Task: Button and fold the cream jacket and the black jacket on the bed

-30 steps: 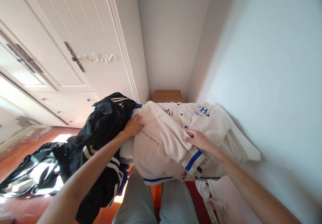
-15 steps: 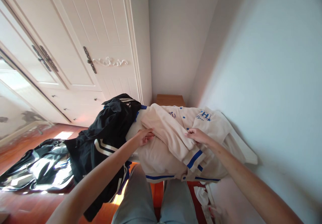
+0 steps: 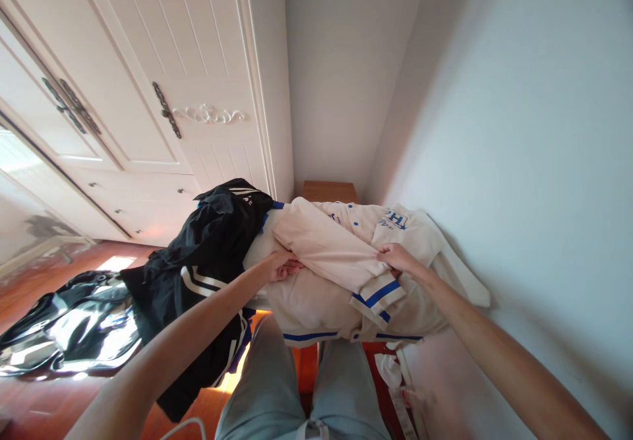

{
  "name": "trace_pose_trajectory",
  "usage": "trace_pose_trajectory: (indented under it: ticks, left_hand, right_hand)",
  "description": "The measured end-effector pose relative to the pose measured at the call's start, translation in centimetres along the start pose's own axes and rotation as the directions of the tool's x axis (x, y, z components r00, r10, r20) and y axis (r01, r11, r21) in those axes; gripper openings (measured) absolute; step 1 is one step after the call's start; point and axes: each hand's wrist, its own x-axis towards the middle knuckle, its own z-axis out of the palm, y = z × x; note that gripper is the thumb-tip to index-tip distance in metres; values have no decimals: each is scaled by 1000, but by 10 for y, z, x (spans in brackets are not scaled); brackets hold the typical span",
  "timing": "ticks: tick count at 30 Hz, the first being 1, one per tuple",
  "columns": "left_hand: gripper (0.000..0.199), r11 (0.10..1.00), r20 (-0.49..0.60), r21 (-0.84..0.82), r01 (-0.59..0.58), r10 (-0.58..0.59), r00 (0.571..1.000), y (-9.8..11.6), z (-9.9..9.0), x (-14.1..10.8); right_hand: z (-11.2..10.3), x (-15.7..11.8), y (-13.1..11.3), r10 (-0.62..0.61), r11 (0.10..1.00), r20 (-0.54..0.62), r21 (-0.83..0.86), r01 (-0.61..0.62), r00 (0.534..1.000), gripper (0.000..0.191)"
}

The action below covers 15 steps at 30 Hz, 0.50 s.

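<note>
Jacket (image 3: 311, 305) in cream with blue trim lies spread out beneath both hands, its front facing up and its body reaching past the right hand on the far side. One sleeve (image 3: 331, 239) slants across the space between the hands, and its blue-striped cuff (image 3: 380, 297) sits just nearer the person than the right hand (image 3: 398, 257). That hand pinches the sleeve's edge a little above the cuff, drawing creases toward the fingers. The left hand (image 3: 284, 266) rests with fingers curled at the sleeve's opposite edge; whether they grip the cloth, I cannot tell. Blue lettering (image 3: 394, 218) shows beyond the right hand. Just outside the left hand lies a black garment (image 3: 212, 242) with white stripes, hanging down past the left forearm. Well beyond the left hand stands a pale wardrobe (image 3: 208, 64).
</note>
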Motion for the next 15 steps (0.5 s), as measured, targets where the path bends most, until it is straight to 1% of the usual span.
trace_pose_trajectory:
  ticks: [2,5,7,8,10,12,15]
  left_hand:
    - [22,999,36,-38,9,-8,999,-1,4,-4]
    - [28,997,84,-83,-1,8,996,-5,13,-10]
    - [28,993,84,-112,-23,32,996,-8,18,-11]
    - [27,991,73,-131,-31,41,997,-10,20,-11]
    - [28,986,24,-160,-42,47,999,-12,24,-8]
    - [30,988,-15,-144,-54,53,999,-13,29,-6]
    - [31,997,35,-31,-68,69,997,-15,39,-6]
  right_hand:
    - [0,-2,1,-69,997,13,-26,69,998,25]
    - [-1,-8,1,-183,980,46,-69,186,982,32]
    - [-2,-17,4,-237,970,75,-44,240,969,38]
    - [-2,-22,5,-246,969,83,-18,248,966,42]
    - [-2,-33,9,-221,975,97,54,217,970,51]
    - [-2,-44,10,-181,975,128,152,161,975,56]
    - [-4,-57,9,-170,950,198,293,108,965,55]
